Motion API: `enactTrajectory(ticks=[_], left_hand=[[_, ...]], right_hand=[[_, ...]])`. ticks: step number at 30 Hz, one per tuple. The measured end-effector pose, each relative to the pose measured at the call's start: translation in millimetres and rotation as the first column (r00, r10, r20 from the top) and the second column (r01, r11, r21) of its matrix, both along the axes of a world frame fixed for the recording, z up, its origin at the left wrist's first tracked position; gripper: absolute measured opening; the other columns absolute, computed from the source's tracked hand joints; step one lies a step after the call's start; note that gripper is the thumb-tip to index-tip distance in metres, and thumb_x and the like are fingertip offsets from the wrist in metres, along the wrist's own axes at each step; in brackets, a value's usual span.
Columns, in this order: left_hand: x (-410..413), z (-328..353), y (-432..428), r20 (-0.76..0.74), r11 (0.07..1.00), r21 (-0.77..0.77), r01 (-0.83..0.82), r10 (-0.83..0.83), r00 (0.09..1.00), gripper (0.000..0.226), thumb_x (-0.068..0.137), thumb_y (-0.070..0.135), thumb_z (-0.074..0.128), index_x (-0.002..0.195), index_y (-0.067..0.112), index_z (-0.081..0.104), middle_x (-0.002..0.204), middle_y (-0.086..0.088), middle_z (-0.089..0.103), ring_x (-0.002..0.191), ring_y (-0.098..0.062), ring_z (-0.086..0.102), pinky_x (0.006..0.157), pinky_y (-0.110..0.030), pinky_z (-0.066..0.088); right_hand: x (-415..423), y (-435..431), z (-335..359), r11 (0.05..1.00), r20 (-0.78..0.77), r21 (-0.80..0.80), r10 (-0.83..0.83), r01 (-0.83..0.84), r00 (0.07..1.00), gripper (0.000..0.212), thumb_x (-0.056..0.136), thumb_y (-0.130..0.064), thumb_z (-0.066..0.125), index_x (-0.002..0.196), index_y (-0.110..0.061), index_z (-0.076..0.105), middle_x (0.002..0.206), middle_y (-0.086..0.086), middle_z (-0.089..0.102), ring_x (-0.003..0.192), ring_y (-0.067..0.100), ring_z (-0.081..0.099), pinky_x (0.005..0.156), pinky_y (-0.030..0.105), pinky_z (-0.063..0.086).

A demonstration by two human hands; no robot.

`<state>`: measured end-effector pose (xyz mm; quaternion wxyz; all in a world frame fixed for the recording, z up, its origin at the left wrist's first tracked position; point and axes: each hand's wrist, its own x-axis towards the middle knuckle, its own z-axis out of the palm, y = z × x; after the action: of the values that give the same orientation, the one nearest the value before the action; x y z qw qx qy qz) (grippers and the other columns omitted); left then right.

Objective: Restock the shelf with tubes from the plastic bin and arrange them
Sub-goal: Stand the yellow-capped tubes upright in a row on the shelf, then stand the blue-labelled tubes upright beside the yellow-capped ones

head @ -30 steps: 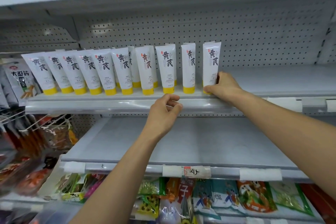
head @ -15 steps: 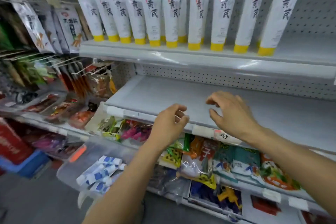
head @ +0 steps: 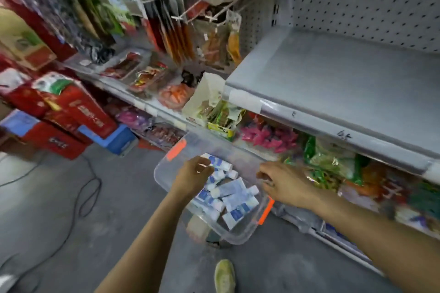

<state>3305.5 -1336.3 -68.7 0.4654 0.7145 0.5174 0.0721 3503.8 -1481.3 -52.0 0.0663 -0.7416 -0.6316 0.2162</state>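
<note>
Head-camera view, the only one: your clear plastic bin with orange latches (head: 240, 235) sits on the grey concrete floor (head: 95, 221), and the white-and-blue plastic tubes (head: 229, 194) lie heaped crosswise inside it. Your left hand (head: 194, 175) hangs over the bin's far half, fingers curled down beside the topmost tube (head: 215, 163). Blur hides whether it pinches that tube or only touches it. Your right hand (head: 283, 182) hovers over the bin's shelf-side rim, fingers loosely bent and holding nothing.

The step, as I judge it, is gathering tubes. Take the loose ones off the top of the heap, not from underneath, so the rest do not slide. Grip each by the body rather than the cap, and turn them the same way in your hand so they will stand in a row without re-sorting. Use both hands, each taking one tube or a small bunch. The bare grey metal shelf (head: 345, 83) above and beyond the bin looks like the place to fill.
</note>
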Motion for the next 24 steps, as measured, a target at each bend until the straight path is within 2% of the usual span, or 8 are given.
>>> enactTrajectory(ticks=[3,5,8,11,16,19,20,24], left_hand=[[-6.7,-56.1,47.7,-0.106,0.995,-0.096,-0.031,0.021,0.994,0.010,0.089,0.012,0.064,0.089,0.020,0.057,0.086,-0.012,0.064,0.070,-0.026,0.059,0.075,-0.039,0.052],[-6.8,-96.3,72.1,-0.191,0.994,-0.107,-0.012,-0.008,0.982,0.009,0.088,0.018,0.066,0.090,0.024,0.059,0.098,-0.012,0.069,0.087,-0.032,0.066,0.089,-0.042,0.053],[-0.9,-143.2,96.8,-0.293,0.991,-0.100,0.083,-0.109,0.950,0.020,0.090,0.018,0.059,0.110,0.018,0.064,0.121,-0.010,0.064,0.110,-0.031,0.060,0.098,-0.036,0.047],[7.1,-187.3,114.4,-0.392,0.960,-0.031,0.278,-0.267,0.880,0.035,0.093,0.015,0.055,0.128,0.014,0.058,0.134,-0.007,0.056,0.125,-0.027,0.050,0.104,-0.031,0.039],[35.7,-251.0,131.9,-0.447,0.870,0.069,0.489,-0.411,0.794,0.044,0.085,0.015,0.060,0.129,0.020,0.055,0.130,-0.005,0.056,0.125,-0.025,0.044,0.097,-0.034,0.039],[54.1,-273.7,133.8,-0.580,0.742,0.097,0.663,-0.499,0.644,0.044,0.083,0.027,0.064,0.125,0.021,0.053,0.123,-0.005,0.059,0.121,-0.024,0.046,0.095,-0.035,0.037],[58.2,-280.7,133.9,-0.632,0.702,0.107,0.704,-0.499,0.593,0.043,0.083,0.030,0.065,0.123,0.020,0.054,0.122,-0.004,0.060,0.121,-0.024,0.048,0.094,-0.035,0.036],[69.3,-290.2,133.6,-0.723,0.569,0.177,0.803,-0.478,0.498,0.040,0.083,0.034,0.067,0.118,0.017,0.055,0.118,-0.005,0.064,0.115,-0.024,0.053,0.091,-0.033,0.037]], right_hand=[[-12.3,44.9,-65.2,0.981,-0.048,-0.192,-0.030,0.020,0.998,0.012,0.091,-0.025,0.052,0.103,-0.024,0.053,0.109,-0.002,0.055,0.107,0.023,0.056,0.081,0.033,0.044],[-20.3,69.1,-106.4,0.959,-0.051,-0.281,-0.063,0.046,0.997,0.025,0.091,-0.024,0.052,0.116,-0.022,0.054,0.124,0.000,0.055,0.114,0.022,0.053,0.086,0.031,0.043],[-35.3,99.9,-161.9,0.941,-0.019,-0.337,-0.035,0.027,0.999,0.029,0.091,-0.021,0.051,0.120,-0.021,0.054,0.127,0.002,0.054,0.119,0.024,0.052,0.090,0.031,0.044],[-57.9,127.5,-214.3,0.915,0.026,-0.402,0.044,-0.030,0.999,0.033,0.090,-0.016,0.052,0.123,-0.015,0.053,0.128,0.005,0.053,0.120,0.026,0.052,0.088,0.034,0.044],[-89.9,159.3,-279.0,0.915,0.166,-0.378,0.216,-0.140,0.962,0.053,0.081,-0.012,0.068,0.131,-0.013,0.051,0.131,0.011,0.053,0.104,0.029,0.062,0.074,0.036,0.049],[-97.5,164.8,-302.6,0.938,0.266,-0.316,0.233,-0.144,0.935,0.060,0.024,-0.023,0.092,0.082,-0.024,0.076,0.077,0.005,0.070,0.042,0.015,0.060,0.037,0.020,0.040],[-96.4,166.6,-314.4,0.949,0.283,-0.276,0.231,-0.152,0.931,0.059,0.017,-0.022,0.090,0.074,-0.026,0.076,0.066,0.004,0.068,0.034,0.014,0.054,0.033,0.017,0.035],[-92.6,164.9,-327.1,0.932,0.327,-0.278,0.320,-0.233,0.889,0.055,0.020,-0.028,0.087,0.074,-0.033,0.075,0.064,0.003,0.065,0.038,0.014,0.054,0.035,0.017,0.033]])
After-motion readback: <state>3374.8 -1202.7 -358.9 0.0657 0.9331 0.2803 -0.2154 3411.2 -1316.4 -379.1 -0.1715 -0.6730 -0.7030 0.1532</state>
